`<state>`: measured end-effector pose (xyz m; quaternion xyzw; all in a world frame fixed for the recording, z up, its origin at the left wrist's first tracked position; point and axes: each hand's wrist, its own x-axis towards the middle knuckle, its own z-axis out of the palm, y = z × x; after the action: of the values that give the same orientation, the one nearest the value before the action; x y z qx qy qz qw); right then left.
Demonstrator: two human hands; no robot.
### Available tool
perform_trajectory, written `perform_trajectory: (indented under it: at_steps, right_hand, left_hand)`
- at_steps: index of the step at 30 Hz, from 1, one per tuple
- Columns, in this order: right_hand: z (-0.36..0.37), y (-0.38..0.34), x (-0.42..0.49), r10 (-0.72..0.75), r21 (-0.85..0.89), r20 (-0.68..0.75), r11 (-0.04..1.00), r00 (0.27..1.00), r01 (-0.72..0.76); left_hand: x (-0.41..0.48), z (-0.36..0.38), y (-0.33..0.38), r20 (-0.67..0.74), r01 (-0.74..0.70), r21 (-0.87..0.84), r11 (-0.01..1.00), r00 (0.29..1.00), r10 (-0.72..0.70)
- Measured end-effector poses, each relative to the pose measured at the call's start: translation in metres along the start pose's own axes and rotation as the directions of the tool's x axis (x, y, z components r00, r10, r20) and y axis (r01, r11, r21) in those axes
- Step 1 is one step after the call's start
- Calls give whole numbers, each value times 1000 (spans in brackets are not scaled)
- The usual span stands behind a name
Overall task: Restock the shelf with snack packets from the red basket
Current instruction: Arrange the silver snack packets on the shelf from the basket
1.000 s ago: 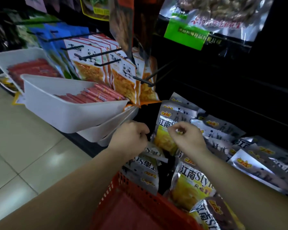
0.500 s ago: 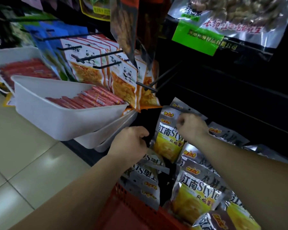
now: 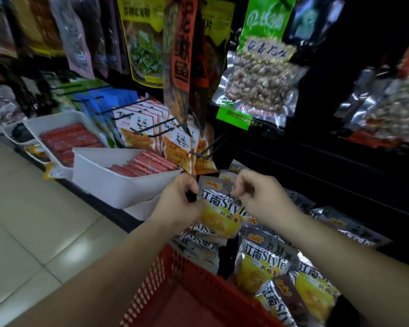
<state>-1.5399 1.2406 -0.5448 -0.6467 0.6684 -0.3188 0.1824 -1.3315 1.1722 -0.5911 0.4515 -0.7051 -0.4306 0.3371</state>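
Head view: looked down over the red basket.
Left hand: pinched the snack packet by its left edge, just past the basket's far rim.
Right hand: pinched its top right corner.
What changed: a moment earlier only the right hand held it, and it was lower.
Black hook: stuck out higher up, beyond the basket.
Meaning: it was probably about to be hung.
Other packets: waited at the basket's right.

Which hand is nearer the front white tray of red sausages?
Left. The left hand grips the snack packet just beside the corner of the white tray; the right hand pinches the packet's other edge, farther away.
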Motion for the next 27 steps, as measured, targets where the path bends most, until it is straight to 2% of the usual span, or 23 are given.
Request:
perform_trajectory:
  at_steps: [3, 6, 8, 9, 11, 12, 13, 16, 18, 21, 24, 27]
  right_hand:
    - [-24, -32, -36, -84, -21, -17, 996, 996, 83]
    - [-49, -54, -67, -90, -17, -224, 996, 970, 89]
    - [-62, -64, -89, 54, 166, -318, 986, 946, -1]
    - [-66, -69, -101, 163, 342, -267, 938, 950, -65]
    - [-62, -70, -121, 280, 640, -104, 753, 954, -151]
    - [-57, -69, -129, 286, 716, -73, 682, 956, -149]
    - [-52, -69, -136, 272, 744, -72, 655, 960, -130]
    - [-39, -69, -144, 172, 694, -61, 716, 983, -82]
    - [-35, -68, -142, 106, 660, -42, 750, 993, -52]
    - [-35, -72, -135, 84, 616, -110, 788, 990, 1]
    - [-36, -72, -130, 74, 623, -174, 780, 982, 52]
    - [-37, -67, -130, 95, 613, -210, 788, 973, 55]
  left_hand:
    - [-31, -10, 35, 84, -9, -171, 985, 996, 24]
    - [-67, -16, 66, 56, -10, -283, 959, 998, 27]
    - [-86, -21, 83, 18, -21, -317, 948, 999, 28]
    - [-95, -23, 91, -1, -22, -338, 941, 1000, 23]
    - [-110, -24, 101, -69, -48, -331, 942, 997, 27]
    - [-117, -22, 103, -113, -61, -329, 942, 993, 25]
    - [-123, -20, 105, -163, -74, -344, 936, 986, 18]
    - [-132, -12, 108, -288, -100, -404, 909, 957, -23]
    - [-131, -10, 109, -318, -119, -410, 904, 948, -20]
    - [-129, -13, 110, -214, -129, -440, 889, 976, 36]
    - [-126, -12, 107, -77, -48, -478, 877, 997, 13]
    - [-121, -8, 106, -102, -40, -533, 845, 995, -17]
